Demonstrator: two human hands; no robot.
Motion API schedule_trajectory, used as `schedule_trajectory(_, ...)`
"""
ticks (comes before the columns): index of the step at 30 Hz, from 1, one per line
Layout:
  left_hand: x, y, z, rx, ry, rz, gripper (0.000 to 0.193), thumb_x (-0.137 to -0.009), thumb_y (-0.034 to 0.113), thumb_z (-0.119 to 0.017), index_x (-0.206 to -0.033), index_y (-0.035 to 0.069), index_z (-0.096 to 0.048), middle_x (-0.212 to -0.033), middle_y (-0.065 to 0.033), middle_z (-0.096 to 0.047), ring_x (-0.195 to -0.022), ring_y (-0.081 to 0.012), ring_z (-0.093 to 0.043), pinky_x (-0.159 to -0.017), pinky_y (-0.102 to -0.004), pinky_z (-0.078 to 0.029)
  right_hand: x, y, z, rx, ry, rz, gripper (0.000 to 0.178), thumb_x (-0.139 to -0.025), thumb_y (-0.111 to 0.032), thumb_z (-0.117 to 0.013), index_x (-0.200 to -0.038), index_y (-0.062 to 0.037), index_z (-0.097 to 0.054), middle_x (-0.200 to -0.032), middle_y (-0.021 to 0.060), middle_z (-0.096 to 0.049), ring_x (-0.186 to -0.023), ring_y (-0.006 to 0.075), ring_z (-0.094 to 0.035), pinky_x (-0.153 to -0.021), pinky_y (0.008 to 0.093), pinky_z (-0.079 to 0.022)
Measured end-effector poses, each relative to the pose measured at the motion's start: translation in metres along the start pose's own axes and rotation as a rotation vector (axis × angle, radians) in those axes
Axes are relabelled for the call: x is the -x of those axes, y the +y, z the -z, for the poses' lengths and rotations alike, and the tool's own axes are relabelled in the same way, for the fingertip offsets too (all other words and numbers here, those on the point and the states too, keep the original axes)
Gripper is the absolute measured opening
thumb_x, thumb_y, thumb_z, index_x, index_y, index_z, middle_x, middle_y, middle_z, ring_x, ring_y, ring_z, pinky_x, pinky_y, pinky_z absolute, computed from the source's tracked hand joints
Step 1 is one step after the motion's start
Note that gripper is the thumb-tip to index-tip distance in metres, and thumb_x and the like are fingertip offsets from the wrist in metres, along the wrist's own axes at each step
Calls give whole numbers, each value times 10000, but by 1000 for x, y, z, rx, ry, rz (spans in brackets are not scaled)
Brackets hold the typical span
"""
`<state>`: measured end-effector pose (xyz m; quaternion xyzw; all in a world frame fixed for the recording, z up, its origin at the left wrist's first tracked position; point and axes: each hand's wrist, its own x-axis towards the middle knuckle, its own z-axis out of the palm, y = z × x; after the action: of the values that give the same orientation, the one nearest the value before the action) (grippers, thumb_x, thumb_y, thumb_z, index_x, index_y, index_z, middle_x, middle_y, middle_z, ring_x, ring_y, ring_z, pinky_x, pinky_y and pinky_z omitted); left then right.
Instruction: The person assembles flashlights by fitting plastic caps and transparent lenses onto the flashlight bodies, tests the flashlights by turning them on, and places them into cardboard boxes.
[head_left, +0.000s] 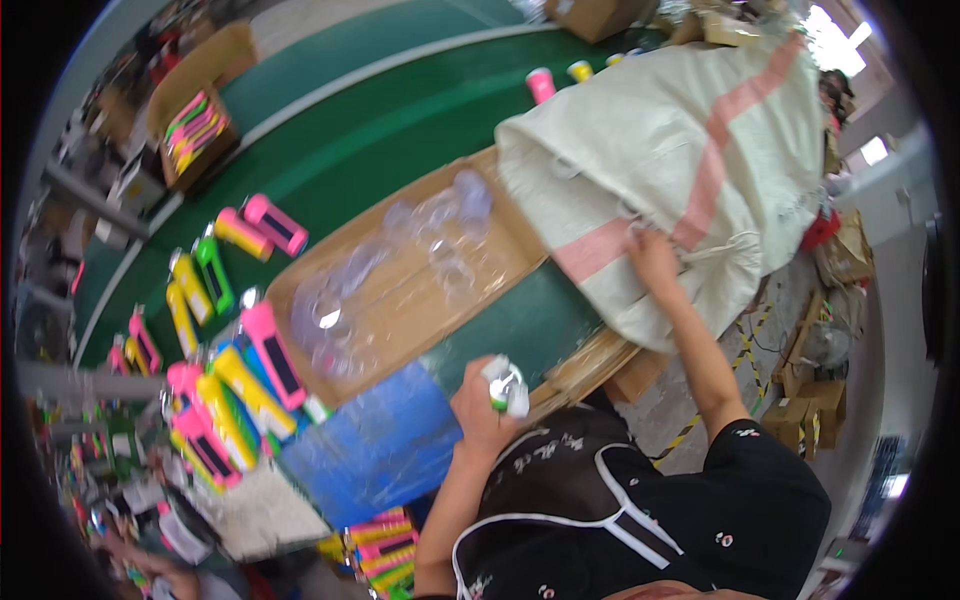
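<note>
My left hand [484, 408] is closed around what looks like a flashlight [507, 384], its round silver end facing up with white and green around it; the rest is hidden in my palm. My right hand [655, 262] reaches over a large white woven sack [770, 130] with pink stripes. Its fingers are curled at a small pale, clear-looking piece on the sack, too small to make out. Between the sack and the colourful flashlights lies a shallow cardboard box [395, 300] holding several clear plastic pieces [325, 308].
Several pink, yellow and green flashlights [272, 352] lie on the left of the green belt [370, 130]. A blue sheet [385, 430] covers the near table edge. Another carton [218, 65] with colourful items stands far left. More flashlights [385, 548] sit below the table.
</note>
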<state>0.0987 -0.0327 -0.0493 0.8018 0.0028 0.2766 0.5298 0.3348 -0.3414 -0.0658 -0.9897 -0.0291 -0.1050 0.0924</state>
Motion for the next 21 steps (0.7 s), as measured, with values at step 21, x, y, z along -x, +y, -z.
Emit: schedule_trajectory(21, 42, 64, 33, 989, 80, 1107, 300, -1023, 320, -436, -1132, 54, -521, -772, -85, -613, -624, -175, -610, -561, -295, -499, 192, -203, 95, -1121, -623, 418, 210, -966, -151, -603, -1010, 46, -661, -1278, 170, -533, -962, 193, -620, -839, 305, -504)
